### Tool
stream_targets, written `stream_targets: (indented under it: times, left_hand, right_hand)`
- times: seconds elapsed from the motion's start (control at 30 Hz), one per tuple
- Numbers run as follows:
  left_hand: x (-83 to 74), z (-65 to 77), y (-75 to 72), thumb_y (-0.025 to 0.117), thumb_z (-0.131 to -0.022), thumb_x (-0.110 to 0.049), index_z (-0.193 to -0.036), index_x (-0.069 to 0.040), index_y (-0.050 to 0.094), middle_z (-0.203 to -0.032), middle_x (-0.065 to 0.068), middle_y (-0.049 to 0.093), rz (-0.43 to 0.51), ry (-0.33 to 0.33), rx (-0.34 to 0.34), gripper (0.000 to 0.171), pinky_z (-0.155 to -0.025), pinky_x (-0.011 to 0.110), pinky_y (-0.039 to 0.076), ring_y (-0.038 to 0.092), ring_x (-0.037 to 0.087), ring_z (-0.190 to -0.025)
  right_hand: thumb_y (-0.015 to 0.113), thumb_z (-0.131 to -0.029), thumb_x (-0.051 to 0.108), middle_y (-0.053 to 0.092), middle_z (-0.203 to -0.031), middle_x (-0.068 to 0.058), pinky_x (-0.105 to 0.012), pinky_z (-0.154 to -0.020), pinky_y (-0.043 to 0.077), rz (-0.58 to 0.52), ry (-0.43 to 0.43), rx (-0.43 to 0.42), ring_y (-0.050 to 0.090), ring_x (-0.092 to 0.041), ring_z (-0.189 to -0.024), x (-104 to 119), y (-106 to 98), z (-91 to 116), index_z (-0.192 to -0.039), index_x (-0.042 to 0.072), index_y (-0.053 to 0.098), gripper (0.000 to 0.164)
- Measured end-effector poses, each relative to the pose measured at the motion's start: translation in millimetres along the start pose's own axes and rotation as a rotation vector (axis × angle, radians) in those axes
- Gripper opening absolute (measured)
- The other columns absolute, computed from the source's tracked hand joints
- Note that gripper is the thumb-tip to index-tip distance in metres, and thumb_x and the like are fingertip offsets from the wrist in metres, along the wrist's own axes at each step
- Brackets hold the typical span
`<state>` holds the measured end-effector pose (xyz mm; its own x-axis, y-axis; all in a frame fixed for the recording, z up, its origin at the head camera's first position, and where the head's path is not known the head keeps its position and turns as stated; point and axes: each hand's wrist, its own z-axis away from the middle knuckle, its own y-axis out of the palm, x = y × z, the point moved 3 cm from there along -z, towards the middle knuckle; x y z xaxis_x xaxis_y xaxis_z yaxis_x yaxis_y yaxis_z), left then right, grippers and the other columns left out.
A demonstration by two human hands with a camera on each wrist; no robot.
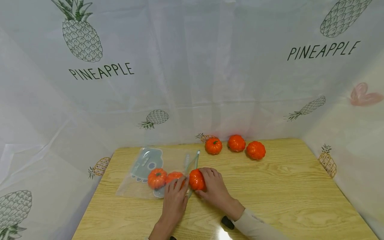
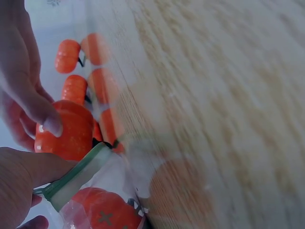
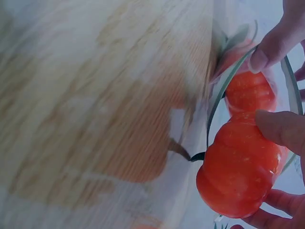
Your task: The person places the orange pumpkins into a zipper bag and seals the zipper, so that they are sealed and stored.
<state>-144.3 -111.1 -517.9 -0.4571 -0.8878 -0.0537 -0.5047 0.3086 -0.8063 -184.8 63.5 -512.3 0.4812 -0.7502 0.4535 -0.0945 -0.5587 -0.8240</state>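
A clear zip bag (image 1: pixel 132 186) with a green-edged mouth and a printed cartoon creature lies flat on the left of the table. Inside it are two small orange toy pumpkins, one a full round pumpkin (image 1: pixel 157 178), the other (image 2: pixel 102 210) partly behind my left hand (image 1: pixel 175 201). That hand pinches the bag's rim and keeps the mouth parted. My right hand (image 1: pixel 216 191) grips a third pumpkin (image 3: pixel 240 167) right at the opening, thumb on one side and fingers on the other. Its dark stem faces the table in the right wrist view.
Three more pumpkins stand along the back of the wooden table (image 1: pixel 285 193): one with its stem showing (image 1: pixel 213 146), a middle one (image 1: pixel 236 143) and a right one (image 1: pixel 256 150). A white pineapple-print sheet (image 1: pixel 192 83) hangs behind and at both sides.
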Motion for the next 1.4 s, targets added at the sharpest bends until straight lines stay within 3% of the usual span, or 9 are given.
stream_targets:
  times: [0.3,0.67,0.9,1.2,1.4]
  left_hand:
    - [0.3,-0.3,0.4,0.099,-0.064,-0.008,-0.137,-0.009,0.072,-0.131,0.005,0.065,0.011,-0.023,0.04,0.078,-0.097,0.045,0.047,0.057,0.028,-0.113]
    - [0.0,-0.8,-0.7,0.1,-0.063,-0.008,-0.136,-0.009,0.072,-0.132,0.005,0.064,-0.001,-0.016,0.043,0.079,-0.096,0.044,0.047,0.055,0.028,-0.113]
    - [-0.1,-1.0,-1.1,0.098,-0.065,-0.007,-0.136,-0.008,0.072,-0.132,0.006,0.064,0.01,-0.028,0.044,0.076,-0.096,0.045,0.047,0.056,0.029,-0.113]
    - [0.4,-3.6,-0.2,0.096,-0.069,-0.007,-0.131,-0.007,0.075,-0.13,0.007,0.066,0.011,0.017,-0.041,0.065,-0.09,0.045,0.051,0.058,0.029,-0.108]
    - [0.1,-2.5,0.2,0.098,-0.067,-0.009,-0.128,-0.007,0.076,-0.127,0.005,0.066,0.019,0.031,-0.06,0.065,-0.091,0.045,0.051,0.059,0.029,-0.108]
  right_hand:
    - [0.096,-0.077,0.026,0.063,-0.133,-0.016,-0.06,-0.105,0.046,-0.008,-0.001,-0.073,0.055,-0.041,-0.125,4,-6,-2,-0.137,0.002,0.058,0.076]
    - [0.095,-0.079,0.026,0.064,-0.134,-0.017,-0.059,-0.102,0.047,-0.053,0.027,-0.129,0.056,-0.042,-0.124,4,-15,-4,-0.138,-0.001,0.058,0.075]
    - [0.093,-0.082,0.029,0.064,-0.136,-0.016,-0.059,-0.104,0.046,-0.072,0.009,-0.07,0.056,-0.042,-0.125,6,4,-2,-0.14,0.001,0.057,0.074]
    - [0.089,-0.087,0.027,0.062,-0.14,-0.017,-0.061,-0.103,0.048,-0.109,-0.032,0.01,0.055,-0.044,-0.128,14,21,-7,-0.144,0.001,0.054,0.072]
    - [0.087,-0.089,0.024,0.057,-0.145,-0.022,-0.064,-0.104,0.047,-0.098,-0.075,0.068,0.052,-0.046,-0.133,16,25,-8,-0.149,0.001,0.054,0.072]
